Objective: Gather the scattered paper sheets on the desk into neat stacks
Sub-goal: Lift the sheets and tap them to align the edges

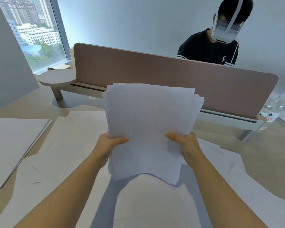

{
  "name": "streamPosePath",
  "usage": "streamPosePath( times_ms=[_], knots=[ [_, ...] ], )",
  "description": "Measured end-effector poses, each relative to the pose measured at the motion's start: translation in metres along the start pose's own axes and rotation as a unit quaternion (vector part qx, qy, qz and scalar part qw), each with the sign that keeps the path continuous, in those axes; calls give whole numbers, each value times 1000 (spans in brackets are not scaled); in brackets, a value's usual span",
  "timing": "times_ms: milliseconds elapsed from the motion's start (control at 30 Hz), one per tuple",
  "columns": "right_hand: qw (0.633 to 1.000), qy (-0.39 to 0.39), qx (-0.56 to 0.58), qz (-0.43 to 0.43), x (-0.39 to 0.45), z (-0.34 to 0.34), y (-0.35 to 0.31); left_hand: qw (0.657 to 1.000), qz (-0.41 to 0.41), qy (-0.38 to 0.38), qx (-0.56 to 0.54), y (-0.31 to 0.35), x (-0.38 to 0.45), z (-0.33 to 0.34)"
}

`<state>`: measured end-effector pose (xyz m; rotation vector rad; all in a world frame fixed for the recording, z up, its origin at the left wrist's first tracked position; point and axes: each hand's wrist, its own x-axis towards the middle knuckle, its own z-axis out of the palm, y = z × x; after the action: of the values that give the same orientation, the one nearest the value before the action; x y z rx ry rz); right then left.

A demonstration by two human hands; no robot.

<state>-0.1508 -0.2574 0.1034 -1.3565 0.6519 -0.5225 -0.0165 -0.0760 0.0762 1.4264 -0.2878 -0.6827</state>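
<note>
Above the beige surface [262, 155] strewn with loose sheets [69, 145], left hand [111, 142] and right hand [183, 142] grip an uneven paper bundle [151, 122], fronting a pink divider [155, 74], apparently fabric.

Pale wall [138, 22], city-view window [34, 33], pink desk divider [155, 71]

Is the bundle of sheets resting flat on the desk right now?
No, both hands, left and right, hold the bundle of sheets raised above the desk.

A pinkish divider panel [171, 74] stands across my desk. Behind it sits a person in a black shirt [209, 50]. Clear water bottles [273, 111] stand at its right end, a window [34, 30] far left.
</note>
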Motion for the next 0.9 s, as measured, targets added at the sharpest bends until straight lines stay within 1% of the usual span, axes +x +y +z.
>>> streamPosePath(
  times_ms=[67,200,300,433,600,767,900],
  knots=[
    [1000,-8,-7,-8,1,-7,-1,1000,2,5,-8,-2,2,-3],
    [1000,-22,-15,12,-2,-17,8,1000,-5,-10,3,-13,1,1],
    [1000,-22,-4,-12,-1,-16,3,1000,10,-6,10,-10,0,13],
    [998,-42,-2,-38,-1,-25,-16,998,60,8,21,11,-1,13],
    [996,-60,4,-69,-2,-28,-38,990,134,-20,45,50,-8,24],
    [995,-54,13,-81,-4,-26,-51,991,130,-22,39,69,-9,36],
    [996,-63,18,-60,-4,-35,-42,992,108,-38,52,56,-8,30]
  ],
)
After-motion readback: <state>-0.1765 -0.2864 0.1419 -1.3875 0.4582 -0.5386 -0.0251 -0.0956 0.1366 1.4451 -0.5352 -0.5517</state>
